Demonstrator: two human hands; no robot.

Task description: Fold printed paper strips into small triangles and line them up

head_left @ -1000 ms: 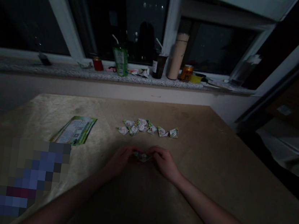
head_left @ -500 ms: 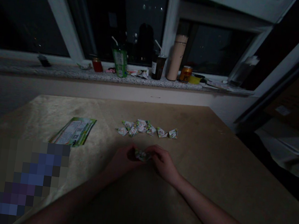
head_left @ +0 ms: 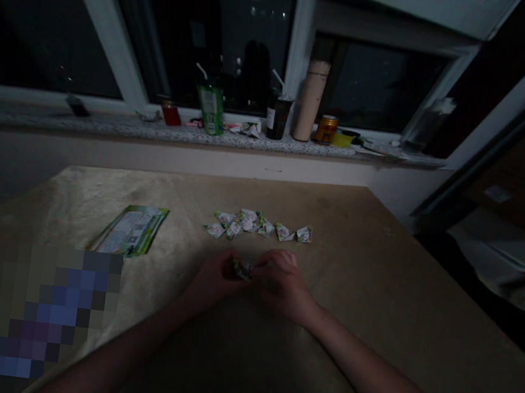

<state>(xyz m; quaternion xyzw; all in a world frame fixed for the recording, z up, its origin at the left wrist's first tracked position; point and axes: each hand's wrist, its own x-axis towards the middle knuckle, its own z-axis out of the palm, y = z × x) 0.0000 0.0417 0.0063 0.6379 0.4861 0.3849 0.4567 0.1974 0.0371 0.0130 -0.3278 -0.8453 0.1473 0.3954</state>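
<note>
Between my two hands is a small folded wrapper (head_left: pixel 242 269) with white and green print. My left hand (head_left: pixel 214 275) is closed around its left side, thumb and fingers pinching it. From the right, my right hand (head_left: pixel 283 282) pinches the other end, its fingers covering part of it. Just beyond my hands lie several similar folded wrappers (head_left: pixel 249 220), pointed and white-green; most sit close together, with two a little apart at the right. A flat green and white printed packet (head_left: pixel 131 230) rests farther left on the table.
The table (head_left: pixel 352 278) has a smooth brownish cover. A blurred-out patch (head_left: pixel 44 316) hides its left front. On the windowsill (head_left: pixel 245 143) behind stand a green drink container (head_left: pixel 210 110), a dark cup with a straw (head_left: pixel 278 119), a pink bottle (head_left: pixel 311 100) and an orange can (head_left: pixel 327 130).
My right hand has turned over further, its back now facing up more, and shifted slightly left. The wrapper between my hands has tilted and moved a little left. The other things stay put.
</note>
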